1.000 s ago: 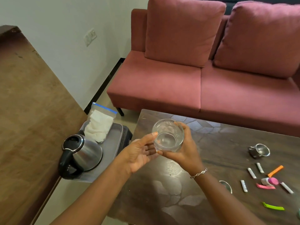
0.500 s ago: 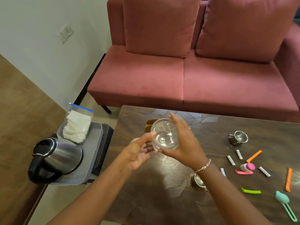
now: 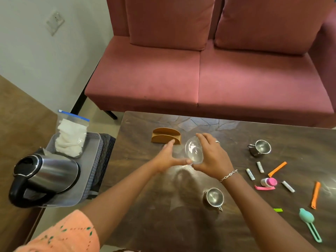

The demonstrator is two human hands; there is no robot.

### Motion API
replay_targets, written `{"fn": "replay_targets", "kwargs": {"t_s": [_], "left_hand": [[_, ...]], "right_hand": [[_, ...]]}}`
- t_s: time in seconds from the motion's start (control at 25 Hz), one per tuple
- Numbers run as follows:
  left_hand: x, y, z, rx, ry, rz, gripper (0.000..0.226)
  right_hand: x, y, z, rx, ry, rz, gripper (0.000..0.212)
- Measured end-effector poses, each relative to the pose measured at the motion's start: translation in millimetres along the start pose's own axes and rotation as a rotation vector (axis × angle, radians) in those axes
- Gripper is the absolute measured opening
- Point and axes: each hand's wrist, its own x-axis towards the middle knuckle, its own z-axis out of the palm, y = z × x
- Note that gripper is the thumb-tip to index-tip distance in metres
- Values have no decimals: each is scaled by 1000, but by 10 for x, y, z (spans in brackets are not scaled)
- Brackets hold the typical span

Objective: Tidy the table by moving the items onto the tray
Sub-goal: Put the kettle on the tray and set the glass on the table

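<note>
Over the worktop (image 3: 163, 206), we grip the tilted glass bowl (image 3: 193, 150) in the curled fingers (image 3: 201, 138) of our right hand (image 3: 212, 157), left hand (image 3: 168, 157) open beside it; slick glass could slip, or strike the kettle (image 3: 45, 177) crowding the tray (image 3: 94, 160) at nine o'clock.

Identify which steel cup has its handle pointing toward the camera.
The near steel cup beside the right forearm; the far steel cup has its handle turned left.

Glossy steel kettle (image 3: 49, 176); clear glass bowl (image 3: 194, 150).
</note>
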Motion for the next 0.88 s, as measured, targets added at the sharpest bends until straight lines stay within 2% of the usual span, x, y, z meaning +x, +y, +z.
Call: {"fn": "replay_targets", "kwargs": {"t_s": [0.08,0.12,0.32,0.68,0.88], "left_hand": [[154,14,39,476,98,57,117],[212,26,44,632,129,93,116],[508,-95,83,1062,142,189,104],[791,-226,121,1122,102,172,97],[857,-300,106,1154,90,126,95]], "right_hand": [[80,252,106,-14,-14,60,94],[130,374,164,-8,-20,93,94],[428,832,452,37,-26,239,88],[845,1218,986,75,-66,299,83],[939,1295,1096,67,-97,300,89]]}}
